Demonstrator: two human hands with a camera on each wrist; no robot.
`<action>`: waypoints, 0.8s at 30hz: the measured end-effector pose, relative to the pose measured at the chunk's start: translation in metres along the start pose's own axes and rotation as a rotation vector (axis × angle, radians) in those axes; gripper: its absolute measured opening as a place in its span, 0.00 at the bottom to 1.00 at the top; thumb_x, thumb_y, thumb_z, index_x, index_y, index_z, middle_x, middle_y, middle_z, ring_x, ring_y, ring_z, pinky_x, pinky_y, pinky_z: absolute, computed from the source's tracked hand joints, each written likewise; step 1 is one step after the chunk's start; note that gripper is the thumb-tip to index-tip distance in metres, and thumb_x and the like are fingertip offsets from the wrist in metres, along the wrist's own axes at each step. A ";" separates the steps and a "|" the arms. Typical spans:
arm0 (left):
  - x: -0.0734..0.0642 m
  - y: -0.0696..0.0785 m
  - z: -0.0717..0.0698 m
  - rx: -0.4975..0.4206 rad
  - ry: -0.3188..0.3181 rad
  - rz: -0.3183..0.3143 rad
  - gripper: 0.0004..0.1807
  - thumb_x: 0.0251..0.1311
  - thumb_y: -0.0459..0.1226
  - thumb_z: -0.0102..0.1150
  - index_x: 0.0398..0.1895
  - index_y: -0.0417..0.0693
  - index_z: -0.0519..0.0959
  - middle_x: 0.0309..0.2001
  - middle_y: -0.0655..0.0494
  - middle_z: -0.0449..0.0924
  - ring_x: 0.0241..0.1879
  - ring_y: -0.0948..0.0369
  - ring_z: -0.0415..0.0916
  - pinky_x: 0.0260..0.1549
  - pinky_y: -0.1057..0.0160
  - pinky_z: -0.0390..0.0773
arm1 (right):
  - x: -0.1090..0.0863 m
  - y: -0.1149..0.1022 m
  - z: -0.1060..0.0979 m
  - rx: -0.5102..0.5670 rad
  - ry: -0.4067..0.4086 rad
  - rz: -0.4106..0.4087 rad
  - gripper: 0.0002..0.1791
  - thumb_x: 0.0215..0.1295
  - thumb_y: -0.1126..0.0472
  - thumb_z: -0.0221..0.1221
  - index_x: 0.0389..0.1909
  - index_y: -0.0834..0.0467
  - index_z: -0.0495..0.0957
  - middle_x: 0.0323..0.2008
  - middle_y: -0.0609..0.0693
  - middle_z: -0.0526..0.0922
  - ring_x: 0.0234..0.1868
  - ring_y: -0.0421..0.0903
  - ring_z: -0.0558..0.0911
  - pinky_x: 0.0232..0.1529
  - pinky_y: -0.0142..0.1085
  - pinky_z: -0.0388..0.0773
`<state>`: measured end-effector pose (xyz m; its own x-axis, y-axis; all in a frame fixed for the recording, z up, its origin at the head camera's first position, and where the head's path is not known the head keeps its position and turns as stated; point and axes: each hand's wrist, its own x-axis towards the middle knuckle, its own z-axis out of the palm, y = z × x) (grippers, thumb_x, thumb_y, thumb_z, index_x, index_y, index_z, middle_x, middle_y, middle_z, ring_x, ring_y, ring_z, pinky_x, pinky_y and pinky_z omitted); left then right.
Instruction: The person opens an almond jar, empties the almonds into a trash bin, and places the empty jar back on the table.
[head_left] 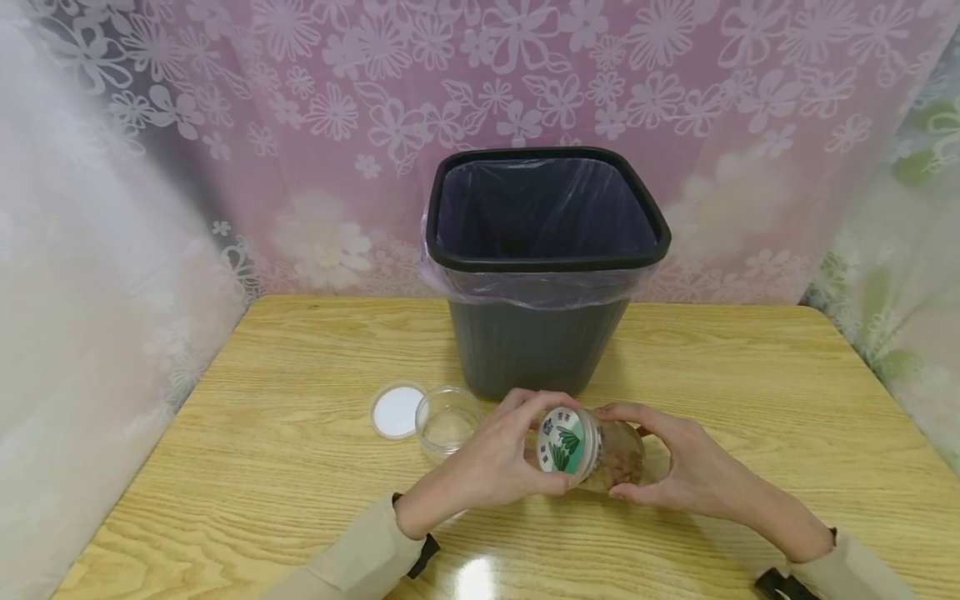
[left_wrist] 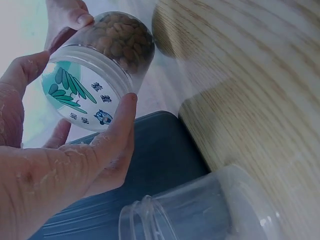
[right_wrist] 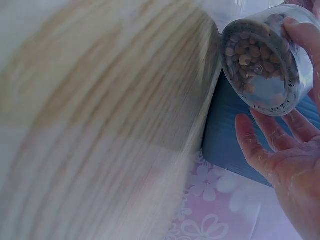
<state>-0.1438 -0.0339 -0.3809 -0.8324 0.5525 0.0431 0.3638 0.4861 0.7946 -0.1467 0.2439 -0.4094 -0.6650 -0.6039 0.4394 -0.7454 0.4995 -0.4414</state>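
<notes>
A clear jar (head_left: 621, 454) of small brown pieces lies tilted on its side between both hands, just above the wooden table. Its round lid (head_left: 561, 442) carries a white and green label with plant drawings and faces left. The left hand (head_left: 495, 458) grips the jar by the lid, thumb and fingers spread round the rim. At the base end, the right hand (head_left: 678, 462) holds the jar between thumb and fingers. From the right wrist, the jar's bottom (right_wrist: 257, 70) shows the brown pieces through it, with fingers curved beneath.
Behind the hands stands a dark bin (head_left: 525, 342) lined with a thin purplish bag. An open clear jar (head_left: 450, 423) is left of the left hand, partly behind the forearm. Beside it lies a white round lid (head_left: 397, 411). Flowered curtains (head_left: 375, 125) enclose the table.
</notes>
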 end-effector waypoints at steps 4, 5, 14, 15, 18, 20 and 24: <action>0.000 -0.001 -0.001 -0.023 -0.013 0.019 0.42 0.50 0.41 0.78 0.68 0.74 0.69 0.64 0.57 0.66 0.59 0.61 0.72 0.47 0.69 0.83 | 0.000 0.000 -0.002 0.005 -0.027 0.032 0.48 0.43 0.55 0.83 0.68 0.49 0.73 0.60 0.46 0.82 0.57 0.37 0.81 0.44 0.34 0.83; 0.000 -0.001 -0.001 -0.024 -0.017 0.032 0.42 0.49 0.40 0.78 0.68 0.73 0.69 0.65 0.58 0.65 0.60 0.61 0.72 0.48 0.70 0.82 | 0.000 0.000 -0.002 0.007 -0.032 0.042 0.47 0.43 0.55 0.82 0.68 0.48 0.73 0.60 0.46 0.82 0.57 0.37 0.81 0.45 0.34 0.83; 0.003 -0.007 -0.003 0.021 -0.046 0.188 0.44 0.48 0.31 0.74 0.69 0.67 0.68 0.70 0.56 0.61 0.63 0.61 0.71 0.51 0.70 0.82 | 0.001 0.002 -0.004 0.027 -0.054 0.095 0.45 0.45 0.55 0.82 0.67 0.47 0.73 0.60 0.44 0.82 0.57 0.36 0.81 0.45 0.34 0.84; 0.003 -0.007 -0.003 0.028 -0.047 0.197 0.43 0.49 0.31 0.74 0.69 0.67 0.68 0.70 0.56 0.60 0.63 0.61 0.71 0.51 0.70 0.82 | 0.001 0.002 -0.004 0.027 -0.054 0.097 0.45 0.45 0.55 0.82 0.67 0.48 0.73 0.60 0.45 0.83 0.57 0.36 0.81 0.45 0.34 0.84; 0.003 -0.008 -0.003 0.042 -0.047 0.211 0.43 0.49 0.31 0.74 0.69 0.68 0.68 0.70 0.57 0.61 0.62 0.61 0.71 0.51 0.69 0.82 | 0.001 0.003 -0.004 0.028 -0.052 0.096 0.46 0.44 0.56 0.82 0.67 0.48 0.73 0.59 0.45 0.83 0.57 0.36 0.81 0.45 0.34 0.84; 0.003 -0.008 -0.003 0.047 -0.048 0.212 0.43 0.49 0.32 0.74 0.69 0.69 0.68 0.70 0.58 0.61 0.62 0.61 0.71 0.51 0.67 0.83 | 0.001 0.004 -0.004 0.028 -0.049 0.091 0.46 0.44 0.56 0.82 0.67 0.48 0.73 0.59 0.45 0.83 0.57 0.36 0.81 0.45 0.34 0.84; 0.003 -0.007 -0.003 0.039 -0.049 0.208 0.43 0.50 0.33 0.75 0.68 0.70 0.68 0.70 0.59 0.61 0.62 0.61 0.70 0.51 0.66 0.83 | 0.001 0.004 -0.004 0.031 -0.044 0.077 0.46 0.43 0.56 0.82 0.67 0.49 0.73 0.59 0.47 0.83 0.57 0.37 0.81 0.45 0.34 0.83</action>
<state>-0.1505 -0.0380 -0.3843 -0.7163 0.6759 0.1735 0.5427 0.3833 0.7474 -0.1506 0.2473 -0.4078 -0.7171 -0.5914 0.3688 -0.6898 0.5264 -0.4971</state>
